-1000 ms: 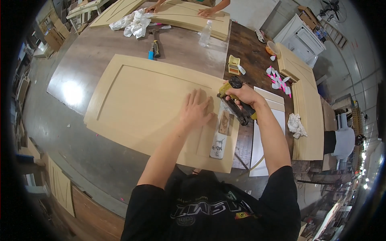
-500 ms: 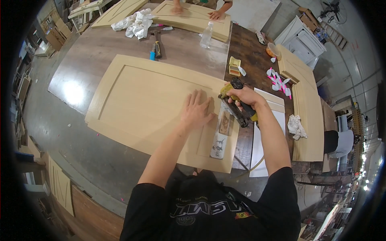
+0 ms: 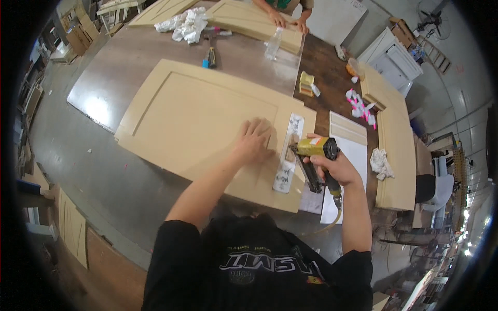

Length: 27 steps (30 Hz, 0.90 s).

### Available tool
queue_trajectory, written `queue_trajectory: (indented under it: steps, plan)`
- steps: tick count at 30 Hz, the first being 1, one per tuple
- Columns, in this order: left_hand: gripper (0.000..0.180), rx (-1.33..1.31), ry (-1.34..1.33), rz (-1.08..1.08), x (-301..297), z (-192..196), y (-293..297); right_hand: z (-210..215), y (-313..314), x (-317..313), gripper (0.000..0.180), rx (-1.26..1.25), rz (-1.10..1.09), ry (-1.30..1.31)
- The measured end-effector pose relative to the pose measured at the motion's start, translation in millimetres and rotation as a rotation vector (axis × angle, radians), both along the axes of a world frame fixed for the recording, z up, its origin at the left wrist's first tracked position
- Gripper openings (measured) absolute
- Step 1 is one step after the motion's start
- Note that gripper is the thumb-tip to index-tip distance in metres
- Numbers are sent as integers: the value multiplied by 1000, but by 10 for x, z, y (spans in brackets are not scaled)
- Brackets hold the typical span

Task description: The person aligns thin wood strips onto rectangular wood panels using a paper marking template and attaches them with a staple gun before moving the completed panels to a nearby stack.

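A large pale wooden cabinet door panel (image 3: 202, 111) lies flat on the grey worktable (image 3: 98, 166). My left hand (image 3: 252, 141) presses flat on the panel near its right rail, fingers spread. My right hand (image 3: 334, 166) grips a yellow and black nail gun (image 3: 315, 160), its nose pointing at the panel's right rail. A stained white strip (image 3: 288, 153) lies along that rail, between the two hands. A hose trails from the gun's handle toward my body.
Another person's hands (image 3: 288, 20) rest on a second panel at the table's far side. Crumpled white rags (image 3: 184, 23), a clear plastic bottle (image 3: 273, 44), a blue-handled tool (image 3: 208, 54), white boards (image 3: 347, 155) and more pale panels (image 3: 397, 150) lie to the right.
My right hand has brought the nail gun down along the right rail toward me. My left hand has stayed flat on the panel. The other person's hands have shifted on the far panel.
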<state>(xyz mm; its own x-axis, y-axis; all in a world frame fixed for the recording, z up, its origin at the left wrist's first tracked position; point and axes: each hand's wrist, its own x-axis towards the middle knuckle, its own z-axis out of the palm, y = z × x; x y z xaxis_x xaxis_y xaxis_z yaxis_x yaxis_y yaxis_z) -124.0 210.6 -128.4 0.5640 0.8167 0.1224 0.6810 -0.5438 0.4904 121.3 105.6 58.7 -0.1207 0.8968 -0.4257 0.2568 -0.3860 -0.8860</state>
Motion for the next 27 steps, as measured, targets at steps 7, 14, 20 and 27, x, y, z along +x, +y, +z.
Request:
queue_trajectory:
  steps: [7, 14, 20, 27]
  plan:
    - [74, 27, -76, -127, -391, 163, -619, -127, -347, -239, 67, -184, 33, 27]
    - [72, 65, -100, -96, -436, 208, -623, -220, -208, -441, 64, -114, 290, -204]
    - [74, 72, -89, -93, -434, 218, -624, -376, -250, -407, 67, 62, 340, -252]
    - [62, 141, -15, -58, -422, 182, -646, -243, -377, 38, 63, 7, -243, 17]
